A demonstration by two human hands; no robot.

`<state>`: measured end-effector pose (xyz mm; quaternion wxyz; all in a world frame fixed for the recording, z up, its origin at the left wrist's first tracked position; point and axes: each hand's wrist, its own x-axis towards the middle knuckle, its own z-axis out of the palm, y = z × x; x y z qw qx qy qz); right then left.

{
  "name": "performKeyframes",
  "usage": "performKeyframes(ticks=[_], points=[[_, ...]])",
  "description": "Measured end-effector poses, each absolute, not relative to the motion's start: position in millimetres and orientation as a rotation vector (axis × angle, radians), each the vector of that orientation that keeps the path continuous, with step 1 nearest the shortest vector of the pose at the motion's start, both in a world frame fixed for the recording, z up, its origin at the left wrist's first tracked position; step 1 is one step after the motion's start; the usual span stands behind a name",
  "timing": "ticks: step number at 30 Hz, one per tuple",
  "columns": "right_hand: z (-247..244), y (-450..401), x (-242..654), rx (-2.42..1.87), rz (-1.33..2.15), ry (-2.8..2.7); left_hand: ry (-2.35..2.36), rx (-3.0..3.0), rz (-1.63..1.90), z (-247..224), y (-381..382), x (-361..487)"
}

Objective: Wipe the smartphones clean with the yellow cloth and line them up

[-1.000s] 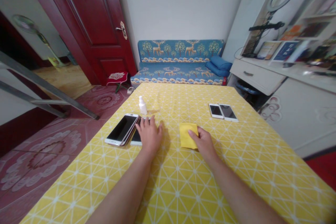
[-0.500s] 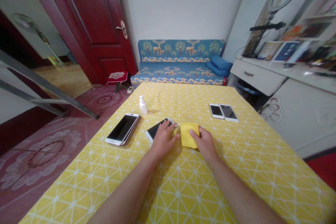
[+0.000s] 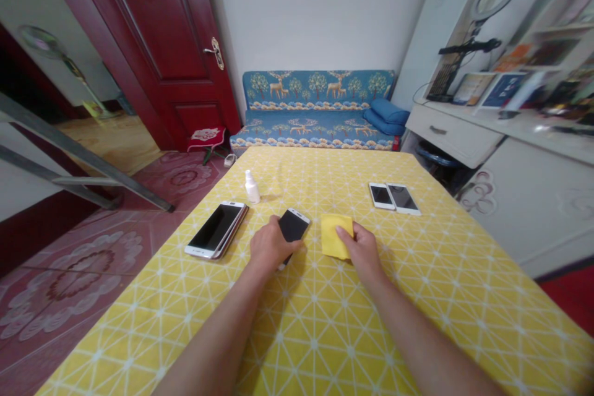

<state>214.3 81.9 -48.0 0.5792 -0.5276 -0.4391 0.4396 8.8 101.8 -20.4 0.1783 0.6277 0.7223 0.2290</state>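
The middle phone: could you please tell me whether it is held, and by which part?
The left hand holds the phone by its near end.

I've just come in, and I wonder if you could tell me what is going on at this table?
One person is working at the table with bare hands. The left hand holds a phone with a dark screen, and the right hand rests on a yellow cloth. Both are over a yellow tablecloth. Stacked phones and a white bottle stand to the left, and two white phones lie ahead on the right.
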Motion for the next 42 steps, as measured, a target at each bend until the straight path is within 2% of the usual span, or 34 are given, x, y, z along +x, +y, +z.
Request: performKeyframes(ticks=[3, 5, 9, 14, 23, 30, 33, 39, 42], points=[[-48, 82, 215, -1.225, 1.025, -0.988, 1.663, 1.371, 1.012, -22, 104, 10], [-49, 82, 216, -1.212, 1.030, -0.946, 1.279, 0.991, 1.123, -21, 105, 13], [-53, 84, 219, -1.180, 1.031, -0.860, 0.819, 0.462, 1.110, -23, 104, 20], [-57, 86, 221, -1.175, 0.948, -0.894, 0.593, 0.418, 1.033, -29, 103, 29], [-53, 84, 221, -1.318, 0.575, -1.080, 0.828, 0.647, 0.859, -28, 80, 51], [-45, 78, 218, -1.197, 0.266, -1.463, 0.853, 0.725, 0.756, -26, 73, 54], [-46, 73, 211, -1.148, 0.269, -1.621, 0.832, 0.682, 0.788, -24, 74, 55], [-38, 58, 192, -0.992, 0.154, -1.966, 0.718, 0.583, 1.067, -23, 79, 55], [-33, 50, 183, -0.844, 0.110, -2.105, 0.626, 0.547, 1.054, -22, 79, 53]])
